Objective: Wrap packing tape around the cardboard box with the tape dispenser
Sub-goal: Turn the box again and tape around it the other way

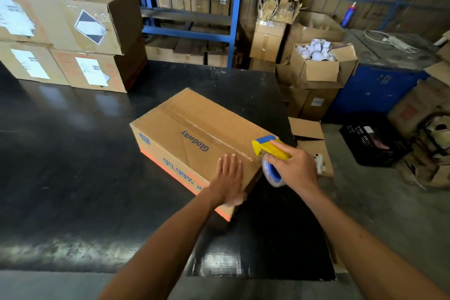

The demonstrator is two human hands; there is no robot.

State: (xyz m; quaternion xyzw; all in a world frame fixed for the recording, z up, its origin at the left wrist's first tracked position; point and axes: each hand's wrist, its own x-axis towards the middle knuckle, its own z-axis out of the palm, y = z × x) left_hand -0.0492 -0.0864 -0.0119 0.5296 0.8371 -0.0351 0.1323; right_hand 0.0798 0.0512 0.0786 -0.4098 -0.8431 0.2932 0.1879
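Cardboard box [194, 139] lying flat on the dark worktop [73, 153], near its right edge, long axis running away from the person. The left hand [229, 178] rests palm-down with straight fingers on the near end of the top face, pressing the box steady. The right hand [294, 168] has its grip closed round the yellow handle of the tape dispenser [270, 153], whose blue-tipped mouth meets the near right corner of the box; the roll of clear packing tape [271, 173] hangs beside that corner. A glossy band already crosses the top face. The box appears stiff and of moderate weight, its panels holding flat under the palm, so it is judged to bear firm pressure; the smooth worktop may let it slide, hence the bracing hand. To turn it, hold is best taken at the edges and corners, not the taped, slippery face
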